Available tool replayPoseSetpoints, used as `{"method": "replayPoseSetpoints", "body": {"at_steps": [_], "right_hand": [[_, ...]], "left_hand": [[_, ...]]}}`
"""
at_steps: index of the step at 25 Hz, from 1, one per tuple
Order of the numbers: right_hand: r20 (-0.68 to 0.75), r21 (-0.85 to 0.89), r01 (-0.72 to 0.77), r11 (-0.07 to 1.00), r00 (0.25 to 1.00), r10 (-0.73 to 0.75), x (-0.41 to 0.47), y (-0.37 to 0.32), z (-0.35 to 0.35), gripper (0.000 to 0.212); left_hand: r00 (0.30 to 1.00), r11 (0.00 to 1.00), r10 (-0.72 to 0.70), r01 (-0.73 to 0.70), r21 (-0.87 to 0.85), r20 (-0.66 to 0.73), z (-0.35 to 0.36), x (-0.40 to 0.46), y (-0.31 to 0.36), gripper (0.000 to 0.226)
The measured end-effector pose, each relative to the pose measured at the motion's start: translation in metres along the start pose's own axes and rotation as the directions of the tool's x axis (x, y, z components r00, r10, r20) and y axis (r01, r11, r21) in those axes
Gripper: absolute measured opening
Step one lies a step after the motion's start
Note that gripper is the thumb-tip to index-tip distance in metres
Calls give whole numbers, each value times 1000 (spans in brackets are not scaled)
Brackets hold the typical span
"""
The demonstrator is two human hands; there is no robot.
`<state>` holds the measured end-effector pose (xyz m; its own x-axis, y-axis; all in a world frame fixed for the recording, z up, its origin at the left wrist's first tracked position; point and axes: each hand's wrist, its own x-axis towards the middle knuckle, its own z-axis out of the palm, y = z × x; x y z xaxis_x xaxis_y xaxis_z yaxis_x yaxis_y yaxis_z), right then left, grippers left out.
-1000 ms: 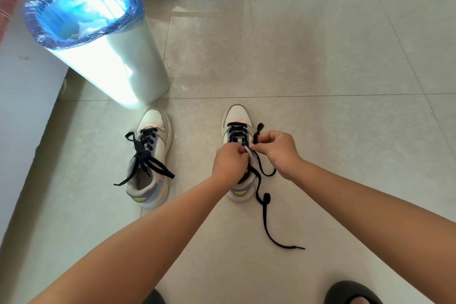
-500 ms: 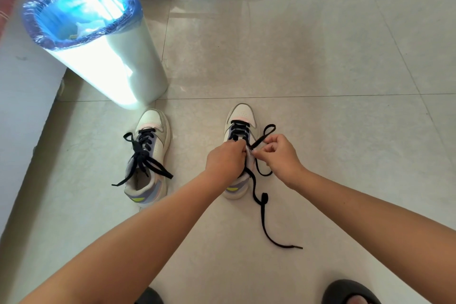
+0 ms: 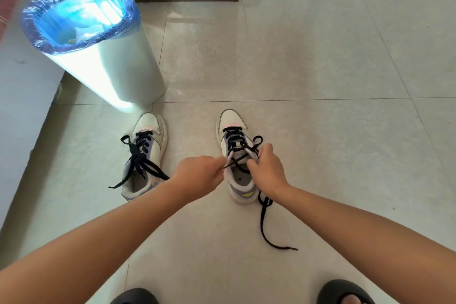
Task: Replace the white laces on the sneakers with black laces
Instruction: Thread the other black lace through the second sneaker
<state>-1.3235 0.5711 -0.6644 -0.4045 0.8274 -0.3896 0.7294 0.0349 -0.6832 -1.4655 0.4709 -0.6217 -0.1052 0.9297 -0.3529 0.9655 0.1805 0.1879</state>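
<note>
Now I have the right sneaker (image 3: 235,155) on the floor tiles (image 3: 320,131), its black lace (image 3: 240,153) crossing near the top eyelets. My left hand (image 3: 198,175) pinches one end, my right hand (image 3: 267,168) curls round the other strand. I should draw both evenly, keeping the lace flat, before threading further.

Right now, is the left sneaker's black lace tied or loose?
Loose: the left sneaker is laced, but its black lace ends trail untied over the collar onto the floor.
</note>
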Motion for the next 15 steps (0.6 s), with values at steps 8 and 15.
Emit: {"method": "replayPoseSetpoints", "body": {"at_steps": [8, 15], "right_hand": [[-36, 156, -84, 984, 995, 91, 1, 2, -4, 21], [175, 390, -404, 827, 915, 364, 17, -4, -21, 24]], "left_hand": [[639, 919, -178, -164, 359, 748, 41, -95, -35, 28], [996, 997, -83, 83, -4, 15, -12, 14, 24, 31]]}}
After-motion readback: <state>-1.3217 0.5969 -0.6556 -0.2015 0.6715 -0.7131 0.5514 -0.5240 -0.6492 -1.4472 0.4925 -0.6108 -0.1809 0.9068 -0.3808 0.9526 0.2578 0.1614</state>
